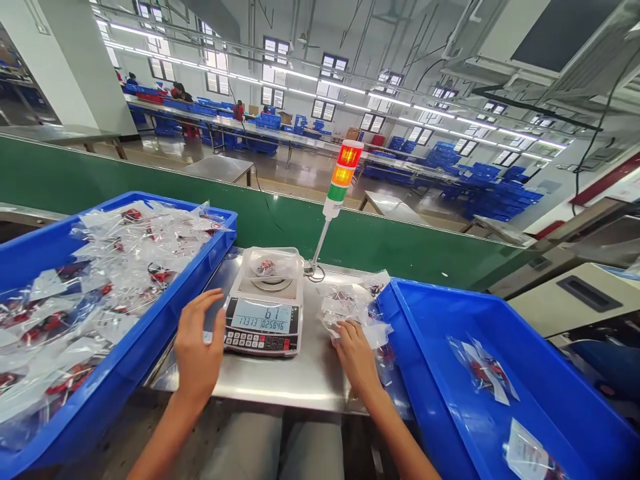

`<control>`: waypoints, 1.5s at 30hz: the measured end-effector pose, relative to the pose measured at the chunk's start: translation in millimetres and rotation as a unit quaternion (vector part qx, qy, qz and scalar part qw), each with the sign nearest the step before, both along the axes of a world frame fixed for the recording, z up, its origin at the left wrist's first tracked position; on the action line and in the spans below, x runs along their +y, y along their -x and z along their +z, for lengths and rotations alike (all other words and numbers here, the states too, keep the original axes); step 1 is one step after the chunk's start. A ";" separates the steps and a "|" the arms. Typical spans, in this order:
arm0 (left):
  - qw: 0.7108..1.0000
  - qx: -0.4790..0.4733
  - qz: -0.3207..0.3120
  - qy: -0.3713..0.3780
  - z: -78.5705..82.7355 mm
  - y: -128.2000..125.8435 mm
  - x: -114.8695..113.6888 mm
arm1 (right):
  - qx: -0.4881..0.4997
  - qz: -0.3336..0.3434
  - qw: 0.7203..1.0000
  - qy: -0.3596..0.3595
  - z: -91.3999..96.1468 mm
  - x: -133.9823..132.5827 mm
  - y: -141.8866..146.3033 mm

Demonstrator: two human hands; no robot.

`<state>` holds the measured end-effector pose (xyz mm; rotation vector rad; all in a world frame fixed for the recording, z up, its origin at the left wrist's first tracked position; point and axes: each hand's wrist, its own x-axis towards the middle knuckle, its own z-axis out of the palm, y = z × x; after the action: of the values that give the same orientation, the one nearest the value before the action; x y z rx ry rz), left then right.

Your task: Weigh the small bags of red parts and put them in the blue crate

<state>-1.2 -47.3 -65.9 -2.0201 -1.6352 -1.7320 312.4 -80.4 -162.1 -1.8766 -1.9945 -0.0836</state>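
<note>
A digital counting scale stands on the steel table, with a clear bag of small red parts on its pan. My left hand hovers open just left of the scale's keypad, fingers stretched out. My right hand rests on a small pile of clear bags to the right of the scale; its fingertips press on the pile. Whether it grips a bag is unclear.
A blue bin heaped with bagged parts sits at left. Another blue bin at right holds a few bags. A signal tower light stands behind the scale, before a green conveyor belt. Other workers sit far back.
</note>
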 end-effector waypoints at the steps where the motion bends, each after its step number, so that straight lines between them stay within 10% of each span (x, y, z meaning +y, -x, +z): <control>1: 0.999 0.019 -0.034 -0.015 8.1 -8.4 11.8 | 0.020 0.006 1.000 -0.010 5.5 0.7 -2.2; 6: 0.979 0.109 -0.173 0.014 24.3 -39.4 69.0 | 0.136 -0.010 0.990 -0.030 38.0 -4.5 -8.5; 15: 0.947 0.167 -0.260 0.086 4.8 -76.5 116.0 | 0.400 -0.076 0.912 -0.057 98.3 1.1 -8.0; 20: 0.975 0.055 -0.198 0.079 15.2 -94.1 132.1 | 0.435 -0.076 0.885 -0.151 138.8 39.2 15.3; 25: 0.985 -0.168 -0.024 0.043 58.4 -50.4 159.0 | 0.431 0.046 0.888 -0.155 155.6 101.2 57.3; 30: 0.953 -0.294 0.070 -0.022 104.1 32.8 149.1 | 0.256 0.196 0.942 -0.090 137.5 132.2 75.3; 35: 0.950 -0.187 0.213 -0.131 113.0 78.2 111.3 | 0.116 0.094 0.988 -0.032 95.7 112.1 45.4; 38: 0.959 -0.118 0.228 -0.120 97.4 64.8 96.0 | 0.072 0.025 0.997 0.025 61.3 87.2 28.4; 45: 0.998 -0.047 -0.036 0.029 40.1 -14.8 78.0 | -0.109 -0.042 0.993 0.014 -0.3 44.5 7.0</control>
<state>13.6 30.7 -25.8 -2.0786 -1.6787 -1.8514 305.4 -35.9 -162.5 -2.0461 -2.0643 -0.2960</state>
